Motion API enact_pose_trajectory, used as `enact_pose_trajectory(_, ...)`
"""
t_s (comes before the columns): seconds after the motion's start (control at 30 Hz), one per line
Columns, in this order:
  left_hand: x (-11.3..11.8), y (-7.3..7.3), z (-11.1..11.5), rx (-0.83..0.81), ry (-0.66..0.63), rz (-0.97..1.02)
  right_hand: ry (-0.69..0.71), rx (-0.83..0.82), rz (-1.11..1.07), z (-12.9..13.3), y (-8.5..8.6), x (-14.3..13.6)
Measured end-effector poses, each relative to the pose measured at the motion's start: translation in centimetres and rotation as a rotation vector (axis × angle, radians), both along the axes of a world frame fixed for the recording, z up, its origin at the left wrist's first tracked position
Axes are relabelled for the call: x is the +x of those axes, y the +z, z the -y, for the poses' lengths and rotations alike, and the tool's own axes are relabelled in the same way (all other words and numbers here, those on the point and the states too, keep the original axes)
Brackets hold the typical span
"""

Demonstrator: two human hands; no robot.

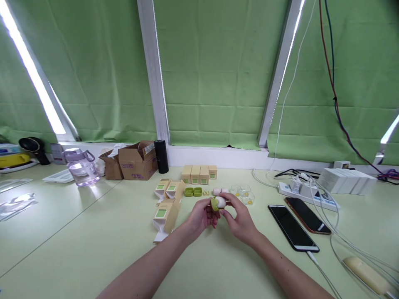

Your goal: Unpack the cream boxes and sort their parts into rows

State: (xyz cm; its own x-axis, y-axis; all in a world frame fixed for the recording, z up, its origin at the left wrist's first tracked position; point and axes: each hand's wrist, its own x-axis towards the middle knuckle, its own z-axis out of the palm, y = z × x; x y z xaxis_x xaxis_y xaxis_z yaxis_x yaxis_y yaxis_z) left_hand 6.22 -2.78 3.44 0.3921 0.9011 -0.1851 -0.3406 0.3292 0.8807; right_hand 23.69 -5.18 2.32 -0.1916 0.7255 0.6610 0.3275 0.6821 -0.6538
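Counted items on the pale green tabletop (pixel 93 249): bare hands, two (one left hand (pixel 201 218), one right hand (pixel 241 218)); rounded green-and-white piece (pixel 220 202), one; small square green trays (pixel 198 191), two; upright tan cardboard boxes (pixel 195 175), four; tan cartons with opened flaps (pixel 170 211), three; clear plastic cups (pixel 248 199) (partly overlapping), at least three; black-screened rectangular phones (pixel 293 227), two; long white power strip (pixel 286 189), one.
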Motion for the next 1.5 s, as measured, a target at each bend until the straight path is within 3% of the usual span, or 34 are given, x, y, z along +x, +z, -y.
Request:
enact_pose_trajectory(0.17,-0.3,-0.1,-0.2,0.023,0.071,-0.093,0.139,-0.365,-0.464,-0.3,0.8,-0.6)
enact_pose_trajectory(0.33,-0.5,-0.6,-0.9,0.080,0.173,-0.105,0.249,-0.616,-0.759,-0.7,0.8,-0.8)
enact_pose_trajectory(0.5,-0.7,-1.1,-1.2,0.140,0.225,-0.054,0.301,-0.773,-0.945,-0.9,0.3,-0.8)
enact_pose_trajectory(0.67,-0.7,-1.2,-1.1,0.157,0.224,-0.071,0.260,-0.840,-1.004,-1.6,-0.1,-0.3)
enact_pose_trajectory(0.87,-0.5,-1.2,-0.9,0.200,0.243,-0.108,0.229,-0.818,-0.999,-1.9,-0.4,0.0)
enact_pose_trajectory(1.0,-0.2,-0.9,-0.8,0.324,0.322,-0.150,0.170,-0.738,-0.935,-1.4,-0.3,-0.1)
enact_pose_trajectory(1.23,0.3,-0.4,-0.4,0.537,0.385,-0.238,0.046,-0.591,-0.729,-1.0,0.2,-0.4)
enact_pose_trajectory(1.5,0.4,-0.3,0.4,0.648,0.388,-0.331,-0.150,-0.324,-0.381,-0.9,-0.5,-0.5)
